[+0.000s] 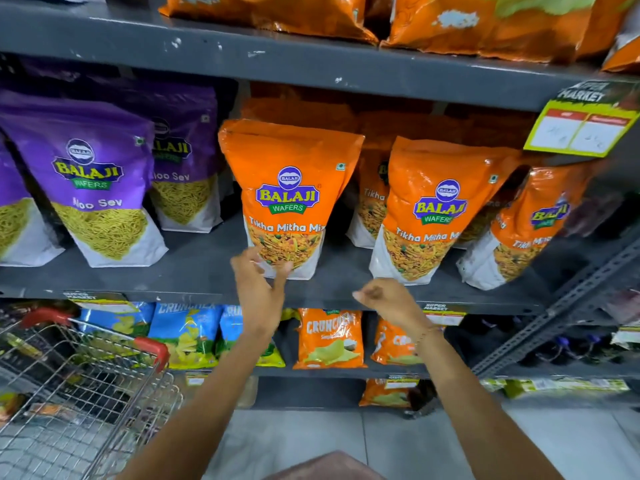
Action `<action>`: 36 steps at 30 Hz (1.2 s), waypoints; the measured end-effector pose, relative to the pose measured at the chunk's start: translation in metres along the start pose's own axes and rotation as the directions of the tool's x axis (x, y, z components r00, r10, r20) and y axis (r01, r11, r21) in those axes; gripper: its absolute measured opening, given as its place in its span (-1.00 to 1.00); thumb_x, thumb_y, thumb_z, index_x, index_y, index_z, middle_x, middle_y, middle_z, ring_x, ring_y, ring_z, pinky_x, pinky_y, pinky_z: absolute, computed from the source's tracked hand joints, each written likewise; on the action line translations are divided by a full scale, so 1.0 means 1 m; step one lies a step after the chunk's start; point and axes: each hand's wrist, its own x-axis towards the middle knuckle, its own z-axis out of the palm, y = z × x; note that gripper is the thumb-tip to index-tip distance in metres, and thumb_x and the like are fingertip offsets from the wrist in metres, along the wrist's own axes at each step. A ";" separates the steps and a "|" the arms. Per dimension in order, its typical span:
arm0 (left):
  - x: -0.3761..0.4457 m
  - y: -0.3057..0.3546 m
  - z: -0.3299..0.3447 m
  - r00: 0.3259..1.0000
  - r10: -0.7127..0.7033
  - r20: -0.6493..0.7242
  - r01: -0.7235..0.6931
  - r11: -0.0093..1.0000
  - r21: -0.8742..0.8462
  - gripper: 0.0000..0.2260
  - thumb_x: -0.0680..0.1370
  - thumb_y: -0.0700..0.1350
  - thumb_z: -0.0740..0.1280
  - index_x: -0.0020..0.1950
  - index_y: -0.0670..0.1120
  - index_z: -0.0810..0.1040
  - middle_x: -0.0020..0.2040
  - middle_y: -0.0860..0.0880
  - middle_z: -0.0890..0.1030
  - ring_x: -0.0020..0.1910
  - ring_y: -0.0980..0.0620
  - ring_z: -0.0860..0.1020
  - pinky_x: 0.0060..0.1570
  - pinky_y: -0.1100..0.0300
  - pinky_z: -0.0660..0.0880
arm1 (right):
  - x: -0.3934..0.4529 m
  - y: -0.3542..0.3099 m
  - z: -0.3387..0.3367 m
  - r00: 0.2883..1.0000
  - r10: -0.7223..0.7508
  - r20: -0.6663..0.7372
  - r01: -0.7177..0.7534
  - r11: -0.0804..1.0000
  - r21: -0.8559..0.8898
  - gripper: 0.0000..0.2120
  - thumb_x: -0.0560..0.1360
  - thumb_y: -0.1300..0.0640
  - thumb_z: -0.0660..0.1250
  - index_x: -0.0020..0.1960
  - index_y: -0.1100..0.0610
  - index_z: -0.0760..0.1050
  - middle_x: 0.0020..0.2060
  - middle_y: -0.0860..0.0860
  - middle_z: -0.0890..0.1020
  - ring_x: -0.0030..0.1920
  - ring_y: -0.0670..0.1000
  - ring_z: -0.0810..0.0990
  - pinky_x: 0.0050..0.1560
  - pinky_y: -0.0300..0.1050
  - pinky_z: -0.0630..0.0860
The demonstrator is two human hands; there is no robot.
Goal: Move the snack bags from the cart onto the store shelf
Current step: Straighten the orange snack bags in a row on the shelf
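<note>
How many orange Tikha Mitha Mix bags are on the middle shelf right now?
4 show their fronts: one by the left hand at, one set back, one right of centre, one far right. Orange tops behind suggest more, hidden.

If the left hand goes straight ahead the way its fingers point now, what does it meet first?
Most likely the bottom of the orange Tikha Mitha Mix bag directly ahead; the left hand is open, its fingertips at or nearly touching it, though depth is unclear.

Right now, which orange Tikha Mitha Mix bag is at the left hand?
The leftmost front orange bag, beside the purple bags; the left hand touches its bottom edge.
</note>
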 end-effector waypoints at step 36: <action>-0.036 0.029 0.131 0.935 -0.041 0.352 -0.030 0.980 0.196 -0.33 0.43 0.08 0.41 0.41 -0.09 0.17 0.38 -0.13 0.34 0.36 -0.10 0.36 0.31 -0.07 0.40 | -0.002 0.089 -0.100 0.969 0.064 -0.237 -0.001 0.966 0.258 -0.65 0.45 0.01 0.38 0.09 0.24 0.51 0.04 0.10 0.62 0.03 0.00 0.55 0.01 -0.11 0.47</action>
